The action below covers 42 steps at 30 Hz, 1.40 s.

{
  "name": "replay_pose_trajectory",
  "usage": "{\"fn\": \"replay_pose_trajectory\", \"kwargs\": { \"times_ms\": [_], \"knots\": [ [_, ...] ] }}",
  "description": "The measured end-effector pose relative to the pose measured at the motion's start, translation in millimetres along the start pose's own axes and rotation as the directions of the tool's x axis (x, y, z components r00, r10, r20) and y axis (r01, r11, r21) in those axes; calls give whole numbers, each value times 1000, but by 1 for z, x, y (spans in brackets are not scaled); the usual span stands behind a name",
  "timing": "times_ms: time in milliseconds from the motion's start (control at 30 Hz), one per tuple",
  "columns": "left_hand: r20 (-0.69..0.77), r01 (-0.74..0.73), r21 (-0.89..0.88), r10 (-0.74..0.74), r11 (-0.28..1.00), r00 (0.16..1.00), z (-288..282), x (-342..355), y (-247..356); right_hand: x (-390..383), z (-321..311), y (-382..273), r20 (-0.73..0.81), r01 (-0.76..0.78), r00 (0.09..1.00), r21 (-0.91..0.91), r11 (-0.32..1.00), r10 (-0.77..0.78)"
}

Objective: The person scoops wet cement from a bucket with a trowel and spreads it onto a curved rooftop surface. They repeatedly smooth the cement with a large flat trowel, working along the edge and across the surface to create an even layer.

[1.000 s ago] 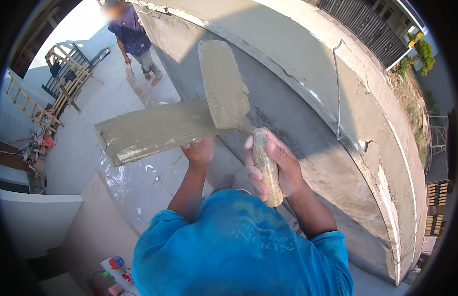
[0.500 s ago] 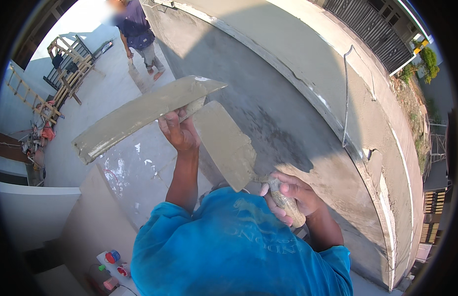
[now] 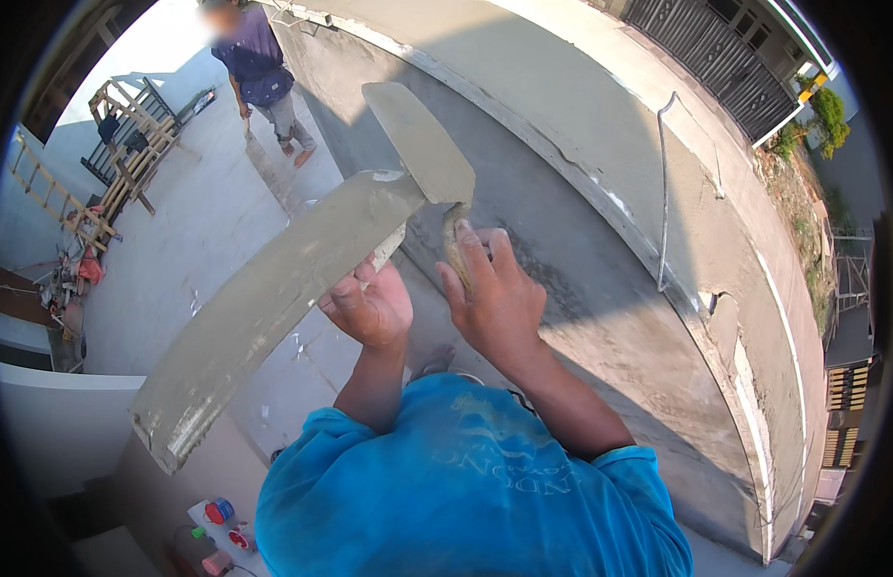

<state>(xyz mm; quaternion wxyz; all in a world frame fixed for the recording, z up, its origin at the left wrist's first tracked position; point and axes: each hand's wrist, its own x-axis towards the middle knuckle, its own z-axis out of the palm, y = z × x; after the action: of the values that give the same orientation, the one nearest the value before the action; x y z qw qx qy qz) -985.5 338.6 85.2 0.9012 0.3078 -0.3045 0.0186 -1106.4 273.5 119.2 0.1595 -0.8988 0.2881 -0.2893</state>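
My left hand [image 3: 374, 306] is closed on the underside of a long plastering float [image 3: 283, 274], whose broad face is smeared with grey cement. It slants from the lower left up toward the middle. My right hand [image 3: 499, 298] grips the cement-crusted handle of a trowel [image 3: 419, 139]. The trowel's rectangular blade points up and away, its lower edge at the float's upper right end; whether the two touch I cannot tell. Beyond both tools is a grey plastered wall [image 3: 552, 173], with darker, damp-looking patches near my right hand.
A ledge [image 3: 610, 192] runs along the wall's top, with a bent metal rod [image 3: 666, 192] there. A co-worker [image 3: 264, 77] stands barefoot at the far left, holding a long flat tool. Behind are a wooden trestle [image 3: 129, 144] and a ladder [image 3: 57, 197]. Small containers [image 3: 218, 510] sit at the lower left.
My right hand has swung up and left, bringing the trowel from beside my chest to the float's upper end. The float has tilted more steeply, its left end lower.
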Motion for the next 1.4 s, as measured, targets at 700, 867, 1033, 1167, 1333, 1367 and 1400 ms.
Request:
{"fn": "replay_pose_trajectory", "kwargs": {
  "times_ms": [700, 867, 1033, 1167, 1333, 1367, 1400],
  "knots": [
    [-144, -95, 31, 99, 995, 985, -17, 31, -7, -53, -67, 59, 291, -28, 951, 401, 916, -99],
    [-72, -34, 30, 36, 999, 997, -1, 8, -26, -29, -38, 33, 166, -110, 984, 836, 537, -58],
    [-102, 288, 531, -278, 797, 955, -49, -42, -76, -11, -7, 5, -128, 241, 968, 700, 672, -215],
    [2, 260, 630, -337, 732, 942, -105, -59, -111, -15, -2, -5, -171, 308, 951, 610, 730, -259],
    [-95, 270, 269, -254, 924, 963, -45, -23, -46, -38, -11, 13, -14, 204, 973, 509, 836, -230],
    [-135, 244, 167, -223, 955, 965, -30, -8, -30, -49, -11, 22, 10, 199, 973, 482, 853, -233],
    [-144, 209, 96, -194, 973, 970, -31, 5, -28, -62, -14, 32, 39, 179, 974, 460, 870, -221]
  ]
}}
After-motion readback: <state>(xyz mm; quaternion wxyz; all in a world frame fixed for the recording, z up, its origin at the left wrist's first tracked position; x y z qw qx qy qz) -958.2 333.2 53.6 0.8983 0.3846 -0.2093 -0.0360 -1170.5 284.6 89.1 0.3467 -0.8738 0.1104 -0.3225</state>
